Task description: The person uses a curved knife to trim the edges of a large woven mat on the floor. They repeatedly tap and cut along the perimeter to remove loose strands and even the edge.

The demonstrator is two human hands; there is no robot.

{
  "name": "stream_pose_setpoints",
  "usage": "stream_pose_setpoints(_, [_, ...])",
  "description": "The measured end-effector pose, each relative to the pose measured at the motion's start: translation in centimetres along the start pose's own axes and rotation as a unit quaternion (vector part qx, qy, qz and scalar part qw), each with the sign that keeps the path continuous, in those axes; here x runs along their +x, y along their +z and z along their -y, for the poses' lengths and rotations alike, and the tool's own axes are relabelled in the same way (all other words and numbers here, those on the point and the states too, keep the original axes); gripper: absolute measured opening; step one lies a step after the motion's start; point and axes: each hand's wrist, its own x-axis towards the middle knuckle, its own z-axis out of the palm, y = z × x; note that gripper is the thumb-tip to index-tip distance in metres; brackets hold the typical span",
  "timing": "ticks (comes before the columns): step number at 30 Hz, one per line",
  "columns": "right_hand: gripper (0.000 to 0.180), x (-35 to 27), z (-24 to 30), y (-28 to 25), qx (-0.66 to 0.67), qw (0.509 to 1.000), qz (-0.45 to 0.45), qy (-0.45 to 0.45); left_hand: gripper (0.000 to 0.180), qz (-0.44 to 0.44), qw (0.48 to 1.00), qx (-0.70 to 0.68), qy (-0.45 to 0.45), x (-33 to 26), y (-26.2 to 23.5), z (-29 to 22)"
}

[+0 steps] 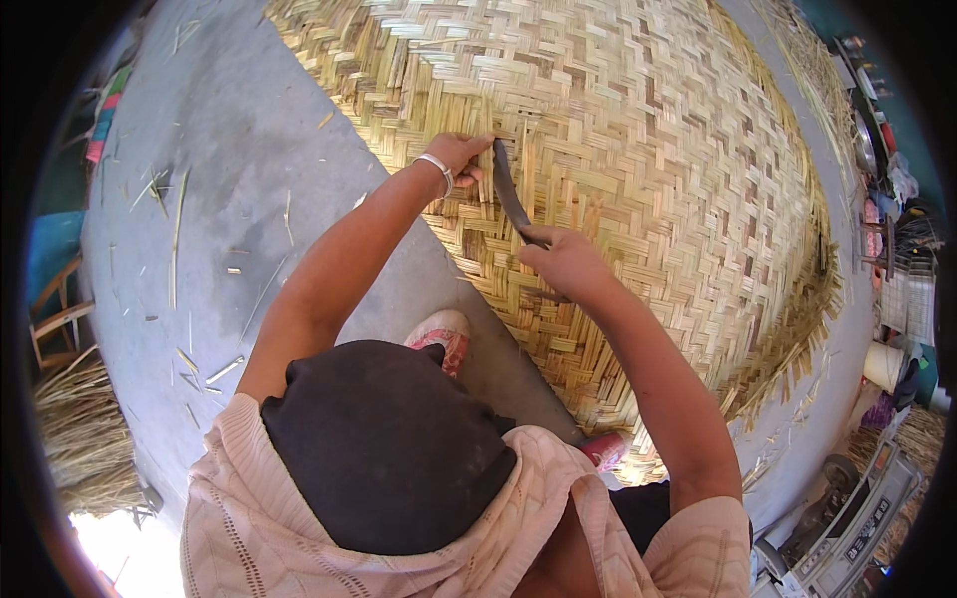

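Note:
A large mat [638, 149] of pale woven split-cane strips lies on the floor in front of me. My right hand [570, 264] is closed around the near end of a dark, curved knife [509, 187], and its blade reaches forward and left over the weave. Close to the blade's far tip, my left hand [461, 159], with a pale bangle at the wrist, has its fingers pinched on a strip [485, 194] at the mat's left part. The fingers partly hide that strip. Short strip ends stick up around the knife.
Loose slivers lie scattered on the grey concrete floor [229, 179] to the left. My patterned shoe [444, 329] stands beside the mat's edge. Bundled straw [85, 439] is at far left. On the right are a white bucket [883, 366] and a parked vehicle [847, 528].

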Motion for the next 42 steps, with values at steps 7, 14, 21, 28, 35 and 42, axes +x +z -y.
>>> stream_pose_setpoints(7, [0.056, 0.6, -1.2, 4.6, -0.117, 0.987, -0.107, -0.031, 0.026, -0.004, 0.999, -0.015, -0.038, -0.2, 0.6, -0.2])
stream_pose_setpoints(14, [0.054, 3.2, -0.2, 4.9, -0.128, 0.98, -0.152, -0.018, 0.013, -0.005, 0.988, -0.079, -0.133, -0.5, 0.9, 0.1])
stream_pose_setpoints(21, [0.056, 3.1, 0.0, 4.5, -0.172, 0.978, -0.115, -0.009, 0.024, -0.071, 0.987, -0.054, -0.131, 0.8, 2.1, -0.5])
stream_pose_setpoints(28, [0.049, 2.8, 0.3, 4.5, -0.196, 0.975, -0.108, -0.012, 0.037, -0.038, 0.993, 0.092, -0.068, 0.2, 1.5, -0.9])
stream_pose_setpoints(35, [0.048, 2.7, 0.8, 4.6, -0.238, 0.965, -0.106, -0.02, 0.047, -0.071, 0.875, 0.46, 0.136, -1.4, -0.1, -0.1])
stream_pose_setpoints(42, [0.044, -2.9, 0.3, 4.1, -0.301, 0.953, -0.027, -0.01, 0.045, -0.11, 0.842, 0.496, 0.182, -0.5, 0.2, 2.4])
